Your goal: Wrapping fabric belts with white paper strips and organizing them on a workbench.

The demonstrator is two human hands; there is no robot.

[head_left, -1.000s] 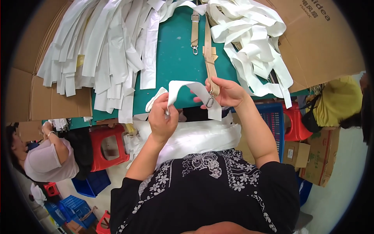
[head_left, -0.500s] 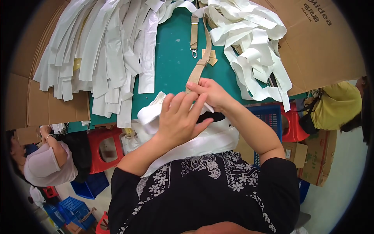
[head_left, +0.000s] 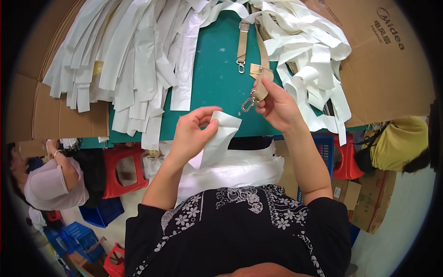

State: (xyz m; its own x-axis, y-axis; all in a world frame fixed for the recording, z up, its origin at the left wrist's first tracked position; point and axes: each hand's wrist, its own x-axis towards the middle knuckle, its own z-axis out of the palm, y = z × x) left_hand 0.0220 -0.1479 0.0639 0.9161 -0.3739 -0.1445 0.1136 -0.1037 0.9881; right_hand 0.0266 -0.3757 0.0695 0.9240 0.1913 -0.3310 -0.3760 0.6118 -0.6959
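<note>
Head view, only one.

Left hand just below centre, fingers curled, pinching a white paper strip at its upper end. Strip hangs down and toward 5 o'clock from the fingertips, lower end lying over the white plastic bag in the lap.

Right hand at about 1 o'clock from the left hand, apart from it. Thumb and fingers closed on the end of a tan strap, just above its metal clasp. Clasp dangles free at 9 o'clock of the hand, over the green table. Strap runs up toward 12 o'clock into the paper pile. A small tan tag sits on it near the grip.

Second tan strap lies flat on the table at 11 o'clock of the right hand, its own small clasp at the lower end, nothing touching it.

Flat white strips stacked at 10 to 11 o'clock, overhanging the near table edge. Loose crumpled white strips heaped at 1 o'clock, just beside the right hand and spilling past the table edge.

Cardboard sheet at 2 o'clock, more cardboard at 9 o'clock.

Below the table: red stool at 8 o'clock, another person seated at far 8 o'clock, hands not near this work.
</note>
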